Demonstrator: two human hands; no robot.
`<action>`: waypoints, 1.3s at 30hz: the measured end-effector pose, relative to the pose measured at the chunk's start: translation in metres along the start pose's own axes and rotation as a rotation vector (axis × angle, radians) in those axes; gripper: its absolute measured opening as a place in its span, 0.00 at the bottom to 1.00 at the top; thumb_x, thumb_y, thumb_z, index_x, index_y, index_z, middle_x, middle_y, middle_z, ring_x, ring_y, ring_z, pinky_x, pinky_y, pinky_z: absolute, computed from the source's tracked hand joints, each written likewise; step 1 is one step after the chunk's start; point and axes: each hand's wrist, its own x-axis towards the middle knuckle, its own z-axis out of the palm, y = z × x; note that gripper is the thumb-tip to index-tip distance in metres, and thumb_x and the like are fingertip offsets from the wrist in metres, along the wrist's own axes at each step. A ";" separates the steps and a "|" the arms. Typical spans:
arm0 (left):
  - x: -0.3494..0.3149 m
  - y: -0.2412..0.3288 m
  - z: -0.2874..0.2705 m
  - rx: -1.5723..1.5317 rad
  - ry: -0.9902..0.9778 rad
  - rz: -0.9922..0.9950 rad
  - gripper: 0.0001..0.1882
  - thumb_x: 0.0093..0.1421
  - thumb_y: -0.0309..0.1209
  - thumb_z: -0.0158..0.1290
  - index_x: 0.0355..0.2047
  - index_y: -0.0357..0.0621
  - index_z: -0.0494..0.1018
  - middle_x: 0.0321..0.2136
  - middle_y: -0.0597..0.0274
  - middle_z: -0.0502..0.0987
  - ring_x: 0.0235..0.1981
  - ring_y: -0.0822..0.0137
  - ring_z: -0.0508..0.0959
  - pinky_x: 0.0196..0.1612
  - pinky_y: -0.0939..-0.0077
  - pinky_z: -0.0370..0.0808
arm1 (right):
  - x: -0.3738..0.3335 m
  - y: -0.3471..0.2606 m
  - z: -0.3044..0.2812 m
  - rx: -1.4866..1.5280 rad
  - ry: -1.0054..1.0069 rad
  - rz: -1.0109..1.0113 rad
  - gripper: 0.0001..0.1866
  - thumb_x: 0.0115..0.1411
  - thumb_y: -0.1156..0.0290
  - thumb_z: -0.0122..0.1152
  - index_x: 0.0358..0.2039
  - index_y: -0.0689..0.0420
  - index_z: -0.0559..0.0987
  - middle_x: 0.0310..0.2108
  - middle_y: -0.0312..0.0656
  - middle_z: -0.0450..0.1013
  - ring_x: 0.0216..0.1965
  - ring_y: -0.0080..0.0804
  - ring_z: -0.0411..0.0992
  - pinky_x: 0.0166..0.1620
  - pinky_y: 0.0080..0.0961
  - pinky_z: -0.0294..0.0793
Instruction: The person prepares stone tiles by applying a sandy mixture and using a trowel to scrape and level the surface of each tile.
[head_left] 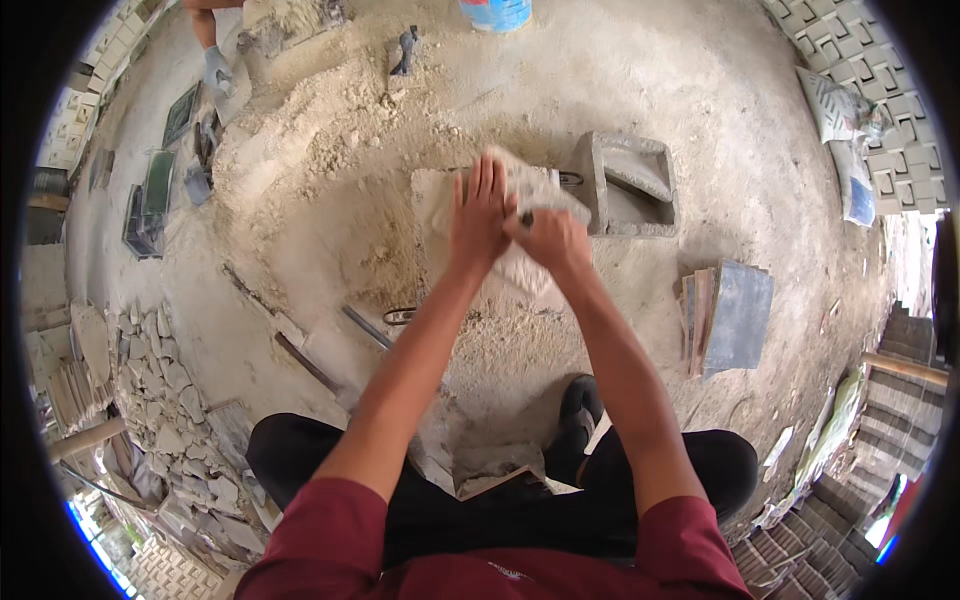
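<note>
A pale, dusty slab-like piece (535,180) lies at a slant in front of me, blurred by motion. My left hand (480,230) is flat against its left side, fingers stretched out and pointing away from me. Just to the right, my right hand (552,238) is closed in a fist at the piece's near part. A small dark bit shows by its thumb, but I cannot make out what it grips. Underneath is a powder-covered pale base (430,200), with a metal loop (571,179) sticking out at the right and another loop (399,316) at the near left.
An open grey concrete box (600,190) stands right of my hands, with stacked flat plates (740,315) nearer. Loose powder (300,150) spreads left. A metal bar (365,327) lies near my left forearm. Far off are a blue bucket (495,14) and another person's gloved hand (217,70).
</note>
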 end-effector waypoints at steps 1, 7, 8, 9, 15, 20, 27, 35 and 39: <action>0.022 -0.004 0.004 -0.023 0.016 -0.024 0.32 0.70 0.46 0.27 0.67 0.37 0.47 0.68 0.51 0.47 0.70 0.58 0.45 0.69 0.54 0.41 | 0.019 -0.004 -0.008 -0.010 0.011 0.014 0.29 0.52 0.44 0.51 0.28 0.60 0.83 0.26 0.55 0.77 0.30 0.50 0.79 0.34 0.41 0.78; 0.078 -0.010 0.013 0.001 0.035 -0.036 0.31 0.70 0.46 0.26 0.68 0.43 0.47 0.69 0.55 0.46 0.70 0.60 0.45 0.70 0.56 0.42 | 0.054 -0.015 -0.042 0.010 0.039 0.069 0.30 0.51 0.43 0.53 0.30 0.62 0.82 0.30 0.56 0.78 0.35 0.52 0.78 0.39 0.42 0.77; 0.078 -0.013 0.014 0.007 0.035 -0.030 0.30 0.70 0.45 0.27 0.68 0.45 0.47 0.69 0.56 0.45 0.70 0.60 0.46 0.69 0.55 0.44 | 0.053 -0.017 -0.041 0.014 0.021 0.061 0.30 0.51 0.43 0.53 0.31 0.62 0.82 0.32 0.56 0.78 0.37 0.51 0.78 0.40 0.42 0.77; 0.073 -0.014 0.015 0.019 0.004 -0.034 0.30 0.70 0.46 0.27 0.68 0.47 0.45 0.70 0.58 0.44 0.70 0.60 0.45 0.69 0.55 0.43 | 0.050 -0.015 -0.037 0.036 0.023 0.061 0.31 0.51 0.43 0.53 0.32 0.62 0.82 0.33 0.56 0.78 0.37 0.51 0.78 0.40 0.42 0.77; -0.017 0.007 0.001 0.009 -0.068 0.071 0.32 0.69 0.45 0.30 0.69 0.45 0.44 0.70 0.58 0.43 0.70 0.62 0.44 0.70 0.56 0.40 | -0.034 0.002 0.003 0.150 -0.073 0.131 0.31 0.53 0.44 0.54 0.33 0.64 0.82 0.32 0.59 0.77 0.37 0.52 0.78 0.41 0.42 0.76; -0.104 0.032 -0.027 -0.035 -0.089 0.141 0.31 0.68 0.43 0.32 0.68 0.45 0.46 0.69 0.58 0.46 0.70 0.62 0.47 0.70 0.55 0.43 | -0.127 0.008 0.036 0.221 -0.031 0.195 0.29 0.52 0.46 0.55 0.31 0.65 0.81 0.30 0.62 0.75 0.36 0.58 0.76 0.42 0.45 0.75; -0.105 0.045 -0.028 -0.024 -0.093 0.083 0.30 0.68 0.41 0.32 0.68 0.44 0.47 0.69 0.57 0.48 0.69 0.61 0.48 0.69 0.53 0.44 | -0.120 0.021 0.033 0.176 -0.074 0.189 0.27 0.51 0.47 0.56 0.30 0.62 0.81 0.30 0.61 0.76 0.35 0.58 0.76 0.42 0.45 0.75; 0.009 0.004 0.004 0.014 0.000 0.125 0.30 0.68 0.40 0.32 0.68 0.46 0.47 0.69 0.58 0.48 0.69 0.62 0.48 0.69 0.52 0.44 | -0.010 0.004 -0.007 0.191 -0.079 0.171 0.30 0.53 0.45 0.52 0.29 0.64 0.82 0.31 0.58 0.77 0.36 0.52 0.77 0.41 0.42 0.75; 0.066 -0.003 0.014 0.006 0.006 0.093 0.29 0.69 0.41 0.30 0.68 0.46 0.47 0.69 0.59 0.48 0.70 0.62 0.47 0.69 0.55 0.44 | 0.035 -0.001 -0.029 0.147 0.041 0.140 0.29 0.52 0.46 0.53 0.29 0.65 0.82 0.30 0.58 0.77 0.35 0.54 0.78 0.40 0.42 0.77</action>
